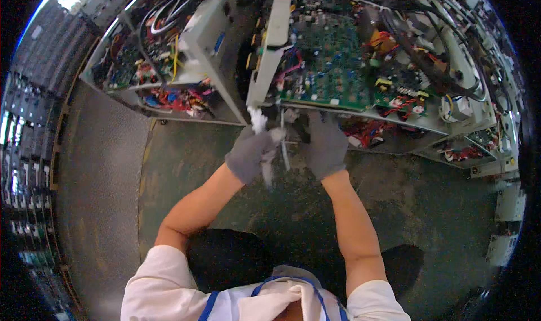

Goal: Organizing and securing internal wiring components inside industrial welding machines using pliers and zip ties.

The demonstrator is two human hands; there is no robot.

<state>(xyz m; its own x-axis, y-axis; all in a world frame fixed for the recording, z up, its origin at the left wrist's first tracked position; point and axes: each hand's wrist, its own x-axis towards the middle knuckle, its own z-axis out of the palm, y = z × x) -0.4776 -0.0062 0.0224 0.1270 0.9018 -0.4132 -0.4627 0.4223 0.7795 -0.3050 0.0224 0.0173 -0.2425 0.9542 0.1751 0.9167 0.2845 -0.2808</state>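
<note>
Left hand [251,152], grey-gloved, is clenched round a bundle of white plastic cable ties [260,124]. Right hand [326,143], also grey-gloved, is up at the lower edge of the open grey metal equipment cabinet [270,45]; whether it grips anything I cannot tell. One loose white tie strip [284,146] hangs between the hands. Green circuit boards [332,62] carry red and black wiring [394,45], mostly unbundled; tying looks early, most ties unused.

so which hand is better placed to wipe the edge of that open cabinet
Left. The left hand already grips the white cloth right at the cabinet's lower edge; the right hand holds no cloth.
</note>
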